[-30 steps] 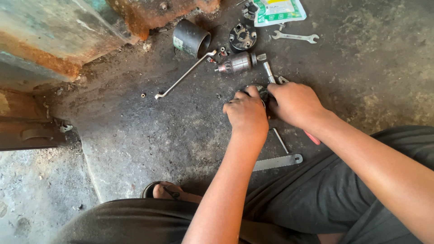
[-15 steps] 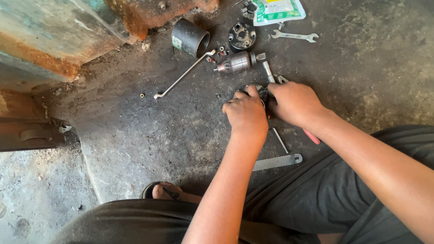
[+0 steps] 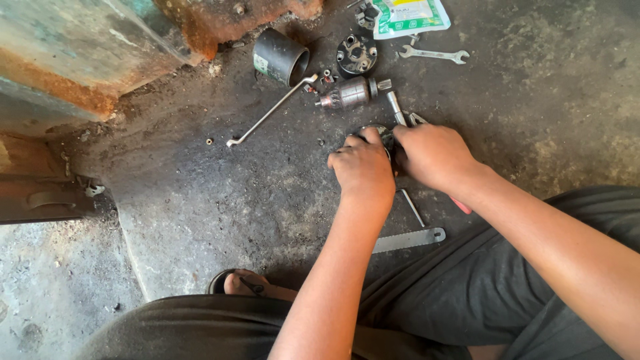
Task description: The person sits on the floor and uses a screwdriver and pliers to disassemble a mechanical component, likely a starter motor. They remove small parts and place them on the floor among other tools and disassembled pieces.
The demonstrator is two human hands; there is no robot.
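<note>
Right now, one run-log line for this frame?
left hand on small dark metal part | right hand gripping same | armature, long offset wrench beyond

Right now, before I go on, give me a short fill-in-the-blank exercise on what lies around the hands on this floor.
1. The left hand and right hand both rest on a small dark metal part lying on the ____.
2. The black cylinder lies on its ____.
3. The long offset wrench lies on the ____ hand's side.
4. The flat metal bar lies ____ the left forearm.

Missing words: floor; side; left; beside
</note>
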